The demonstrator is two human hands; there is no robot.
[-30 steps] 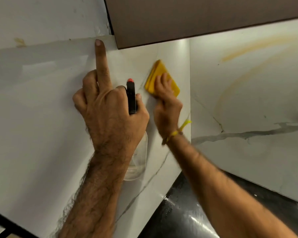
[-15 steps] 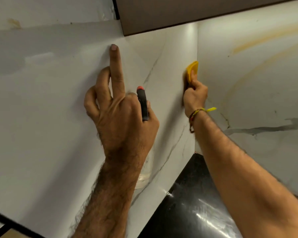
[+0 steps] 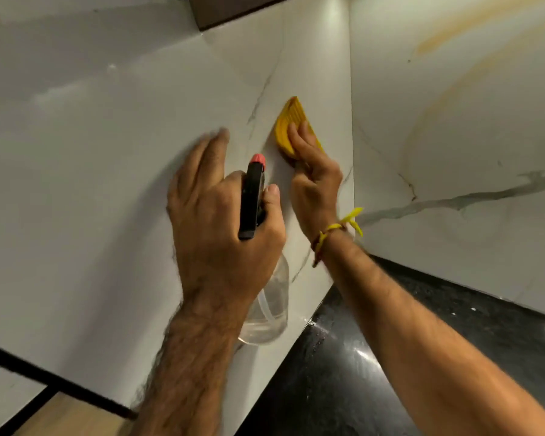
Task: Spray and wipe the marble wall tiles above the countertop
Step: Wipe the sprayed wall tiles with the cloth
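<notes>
While the right hand (image 3: 315, 180) presses a folded yellow cloth (image 3: 288, 127) flat against the marble wall tiles (image 3: 114, 158) at centre frame, just left of the corner seam, the left hand (image 3: 221, 221) grips a clear spray bottle (image 3: 266, 306) below it, fingers extended toward the tile; the black countertop (image 3: 343, 372) fills the lower right.

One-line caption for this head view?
Right hand presses folded yellow cloth on white marble wall tile; left hand grips clear spray bottle.
</notes>
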